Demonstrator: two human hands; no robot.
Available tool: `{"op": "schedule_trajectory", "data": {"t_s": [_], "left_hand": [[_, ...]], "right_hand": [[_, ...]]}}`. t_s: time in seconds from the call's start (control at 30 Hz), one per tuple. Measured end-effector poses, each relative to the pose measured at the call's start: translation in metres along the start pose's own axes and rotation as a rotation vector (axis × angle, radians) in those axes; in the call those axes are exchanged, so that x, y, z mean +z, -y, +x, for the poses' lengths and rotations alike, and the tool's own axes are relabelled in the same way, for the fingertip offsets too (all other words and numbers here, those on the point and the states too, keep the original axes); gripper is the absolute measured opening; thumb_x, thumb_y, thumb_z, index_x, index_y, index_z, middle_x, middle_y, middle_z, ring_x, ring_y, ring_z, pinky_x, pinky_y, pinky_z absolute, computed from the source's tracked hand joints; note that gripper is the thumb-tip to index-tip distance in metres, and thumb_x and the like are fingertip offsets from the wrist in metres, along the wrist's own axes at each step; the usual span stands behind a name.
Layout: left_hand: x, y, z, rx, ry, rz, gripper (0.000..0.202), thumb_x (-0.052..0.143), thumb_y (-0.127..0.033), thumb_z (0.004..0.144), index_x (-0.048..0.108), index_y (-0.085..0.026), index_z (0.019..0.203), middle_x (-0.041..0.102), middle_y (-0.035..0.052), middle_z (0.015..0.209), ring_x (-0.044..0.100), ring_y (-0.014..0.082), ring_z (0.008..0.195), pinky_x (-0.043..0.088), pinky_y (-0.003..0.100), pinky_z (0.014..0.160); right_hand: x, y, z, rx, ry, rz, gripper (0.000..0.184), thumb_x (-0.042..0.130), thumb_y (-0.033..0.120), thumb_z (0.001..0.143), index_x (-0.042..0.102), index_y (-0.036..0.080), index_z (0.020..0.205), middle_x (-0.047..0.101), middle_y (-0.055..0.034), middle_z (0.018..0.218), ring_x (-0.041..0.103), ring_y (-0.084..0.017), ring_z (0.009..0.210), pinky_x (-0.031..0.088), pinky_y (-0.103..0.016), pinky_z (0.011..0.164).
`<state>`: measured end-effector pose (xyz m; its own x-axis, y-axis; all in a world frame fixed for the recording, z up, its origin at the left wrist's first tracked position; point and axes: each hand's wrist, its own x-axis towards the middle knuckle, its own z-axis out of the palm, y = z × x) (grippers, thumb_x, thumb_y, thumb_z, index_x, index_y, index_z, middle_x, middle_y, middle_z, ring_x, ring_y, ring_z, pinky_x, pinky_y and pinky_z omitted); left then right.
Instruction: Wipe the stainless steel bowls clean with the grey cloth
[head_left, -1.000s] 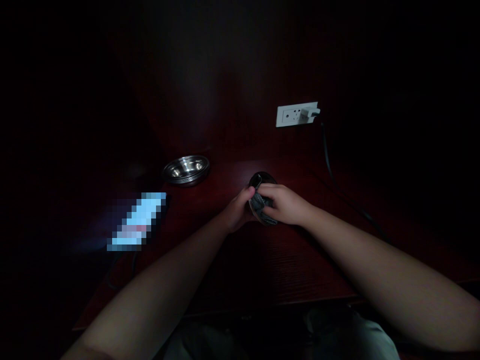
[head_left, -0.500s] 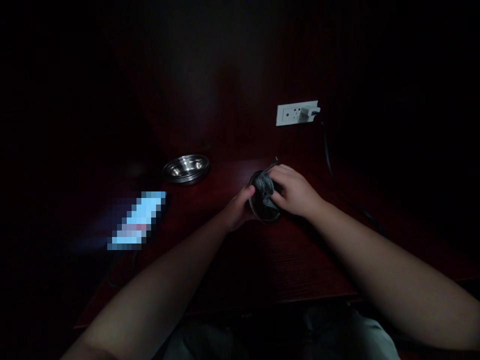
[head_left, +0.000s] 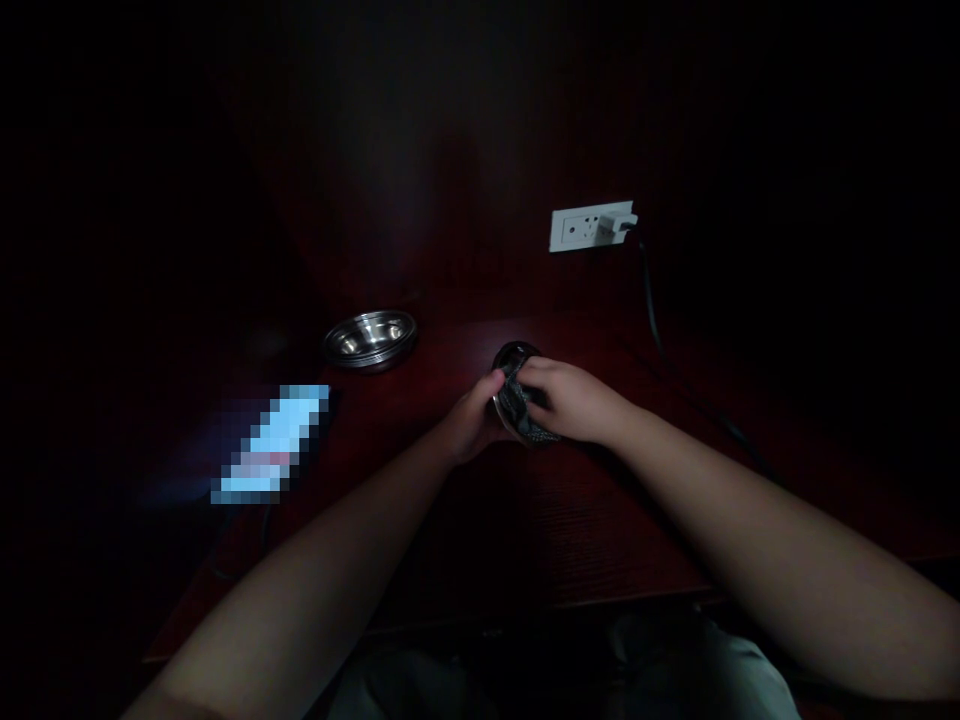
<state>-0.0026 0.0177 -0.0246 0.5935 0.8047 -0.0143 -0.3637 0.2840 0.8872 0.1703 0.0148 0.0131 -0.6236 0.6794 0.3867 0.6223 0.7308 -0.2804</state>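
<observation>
The room is very dark. My left hand (head_left: 471,420) grips the left edge of a small round metal bowl (head_left: 513,356) that rests tilted on the dark red table (head_left: 540,520). My right hand (head_left: 571,402) is closed on a grey patterned cloth (head_left: 519,408) and presses it against the inside of that bowl. Most of the bowl is hidden behind my fingers and the cloth.
A second shiny metal bowl (head_left: 371,337) sits on the table to the back left. A lit, blurred-out screen (head_left: 271,442) lies at the left. A white wall socket (head_left: 591,226) holds a plug with a dark cable (head_left: 651,300) running down to the right.
My right hand slid the cloth up toward the bowl's far rim half a second ago, then came back down to the near side. My left hand kept its hold.
</observation>
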Motion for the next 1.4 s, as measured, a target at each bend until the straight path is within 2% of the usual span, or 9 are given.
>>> {"op": "schedule_trajectory", "data": {"t_s": [0.17, 0.33, 0.53, 0.67, 0.77, 0.93, 1.13, 1.27, 1.4], "left_hand": [[0.001, -0.001, -0.001, 0.003, 0.001, 0.026, 0.062, 0.056, -0.066, 0.074, 0.060, -0.014, 0.107, 0.069, 0.0140, 0.095, 0.065, 0.0283, 0.091, 0.052, 0.043, 0.075], [0.001, -0.001, -0.001, 0.011, 0.015, 0.023, 0.059, 0.056, -0.064, 0.076, 0.060, -0.015, 0.108, 0.070, 0.0120, 0.091, 0.066, 0.0260, 0.087, 0.052, 0.039, 0.073], [0.001, -0.001, -0.001, 0.004, 0.005, 0.024, 0.063, 0.055, -0.063, 0.077, 0.058, -0.014, 0.116, 0.070, 0.0128, 0.092, 0.066, 0.0273, 0.087, 0.052, 0.039, 0.072], [0.001, -0.001, -0.002, -0.003, -0.019, 0.033, 0.062, 0.054, -0.063, 0.077, 0.057, -0.015, 0.116, 0.070, 0.0130, 0.092, 0.067, 0.0270, 0.086, 0.053, 0.040, 0.072], [0.002, -0.001, -0.002, -0.004, -0.023, 0.039, 0.061, 0.055, -0.062, 0.077, 0.057, -0.015, 0.116, 0.070, 0.0131, 0.096, 0.066, 0.0270, 0.089, 0.053, 0.040, 0.073], [0.002, -0.001, -0.001, 0.027, -0.017, 0.010, 0.059, 0.059, -0.060, 0.076, 0.055, -0.019, 0.119, 0.070, 0.0114, 0.098, 0.065, 0.0284, 0.093, 0.052, 0.041, 0.073], [0.002, -0.001, 0.000, 0.008, -0.001, -0.025, 0.056, 0.057, -0.063, 0.076, 0.062, -0.015, 0.106, 0.071, 0.0135, 0.096, 0.063, 0.0307, 0.098, 0.050, 0.049, 0.081], [0.002, -0.002, -0.001, 0.010, -0.024, -0.009, 0.057, 0.057, -0.064, 0.075, 0.062, -0.014, 0.104, 0.071, 0.0129, 0.094, 0.064, 0.0292, 0.095, 0.050, 0.048, 0.082], [0.002, -0.001, -0.001, -0.003, -0.028, 0.016, 0.058, 0.056, -0.064, 0.075, 0.062, -0.014, 0.104, 0.070, 0.0123, 0.094, 0.065, 0.0270, 0.091, 0.051, 0.044, 0.079]], "right_hand": [[0.000, 0.000, 0.001, -0.053, 0.039, 0.118, 0.010, 0.057, 0.009, 0.073, 0.058, 0.017, 0.079, 0.055, -0.0046, 0.087, 0.052, -0.016, 0.083, 0.042, -0.030, 0.076], [-0.001, 0.002, 0.001, -0.142, 0.059, 0.194, 0.013, 0.056, 0.005, 0.069, 0.055, 0.017, 0.074, 0.051, -0.0016, 0.083, 0.049, -0.014, 0.077, 0.040, -0.028, 0.072], [0.005, 0.007, 0.002, -0.189, -0.035, 0.260, 0.017, 0.051, 0.002, 0.070, 0.052, 0.018, 0.072, 0.050, -0.0006, 0.079, 0.049, -0.014, 0.075, 0.040, -0.027, 0.071], [0.009, 0.008, 0.003, -0.190, -0.159, 0.226, 0.015, 0.052, 0.004, 0.074, 0.052, 0.019, 0.073, 0.052, -0.0022, 0.079, 0.051, -0.016, 0.077, 0.042, -0.028, 0.072], [0.010, 0.008, 0.003, -0.146, -0.230, 0.166, 0.012, 0.051, 0.008, 0.079, 0.056, 0.019, 0.079, 0.057, -0.0056, 0.091, 0.054, -0.018, 0.086, 0.044, -0.029, 0.076], [0.008, 0.005, 0.005, -0.048, -0.291, -0.093, 0.014, 0.047, 0.016, 0.087, 0.060, 0.019, 0.086, 0.060, -0.0087, 0.098, 0.055, -0.020, 0.090, 0.044, -0.031, 0.078], [0.004, 0.007, 0.010, 0.122, -0.132, -0.404, 0.018, 0.048, 0.018, 0.088, 0.065, 0.018, 0.093, 0.062, -0.0097, 0.096, 0.054, -0.022, 0.085, 0.041, -0.033, 0.073], [0.001, 0.010, 0.010, 0.175, -0.012, -0.380, 0.018, 0.049, 0.019, 0.087, 0.066, 0.017, 0.093, 0.064, -0.0093, 0.094, 0.057, -0.021, 0.085, 0.041, -0.030, 0.072], [-0.001, 0.007, 0.007, 0.123, 0.035, -0.292, 0.015, 0.051, 0.020, 0.086, 0.065, 0.017, 0.090, 0.064, -0.0088, 0.093, 0.058, -0.020, 0.085, 0.041, -0.029, 0.072]]}}
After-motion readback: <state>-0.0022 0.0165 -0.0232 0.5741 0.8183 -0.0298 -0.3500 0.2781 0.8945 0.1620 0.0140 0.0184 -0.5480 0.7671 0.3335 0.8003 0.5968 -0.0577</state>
